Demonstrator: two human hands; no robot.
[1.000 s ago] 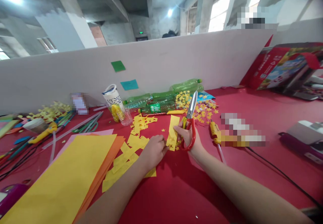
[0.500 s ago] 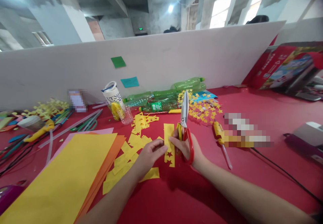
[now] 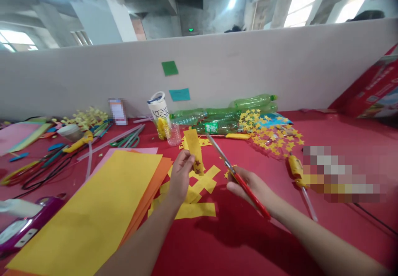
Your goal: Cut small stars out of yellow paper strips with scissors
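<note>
At the lower left of the frame there is a purple power strip (image 3: 31, 226), and above it lies a yellow glue gun (image 3: 79, 141). To the right of these, a large yellow sheet (image 3: 90, 201) rests upon orange sheets (image 3: 151, 195), with a pink edge showing at the top. Green-handled scissors (image 3: 130, 137) lie just above this stack. Further to the right stands a white patterned tumbler (image 3: 158, 107).

Near the centre of the frame, the left hand (image 3: 180, 174) pinches a yellow strip with star-shaped holes (image 3: 193, 145) between the thumb and the fingers; the strip is raised, slightly tilted. Below and behind this hand, loose yellow strips (image 3: 197, 210) are spread over the red table (image 3: 242, 247). Green plastic bottles (image 3: 224, 126) lie behind, against the white partition (image 3: 224, 66).

Right of centre, the right hand (image 3: 261, 188) is closed around the red-handled scissors (image 3: 241, 182), whose blades point to the upper left, apart from the strip. Whether these blades are fully together, I cannot tell. At the right, yellow stars (image 3: 269, 134) lie in a heap, and just below it is a second glue gun (image 3: 295, 167).
</note>
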